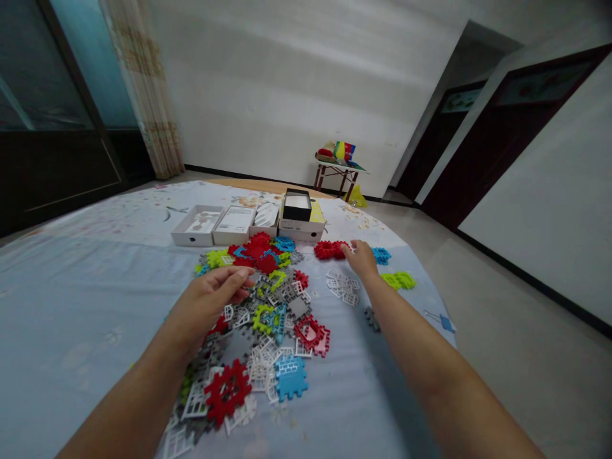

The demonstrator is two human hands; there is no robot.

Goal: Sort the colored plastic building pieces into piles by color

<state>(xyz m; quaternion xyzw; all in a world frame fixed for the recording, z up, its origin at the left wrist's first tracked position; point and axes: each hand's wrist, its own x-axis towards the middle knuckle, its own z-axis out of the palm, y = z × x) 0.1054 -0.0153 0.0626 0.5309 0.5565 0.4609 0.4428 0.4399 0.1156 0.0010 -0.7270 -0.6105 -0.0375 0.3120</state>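
My left hand (220,288) is above a mixed pile of plastic interlocking tiles, its fingers curled and its thumb lying over them; whatever may be inside is hidden. Below it are grey tiles (299,307), a red tile (228,390), a blue tile (291,377) and white lattice pieces (262,363). Farther right, my right hand (362,260) has its thumb and fingers closed at the edge of a red tile (343,248), which lies beside more red tiles (324,250). Some of that tile is covered by the fingers.
White lattice pieces (342,287), blue tiles (381,255), green tiles (398,280) and dark grey tiles (371,319) lie in separate groups around my right arm. Open white boxes (192,240) and a black box (297,205) stand behind the pile. A blue clip (446,324) sits at the table's right edge.
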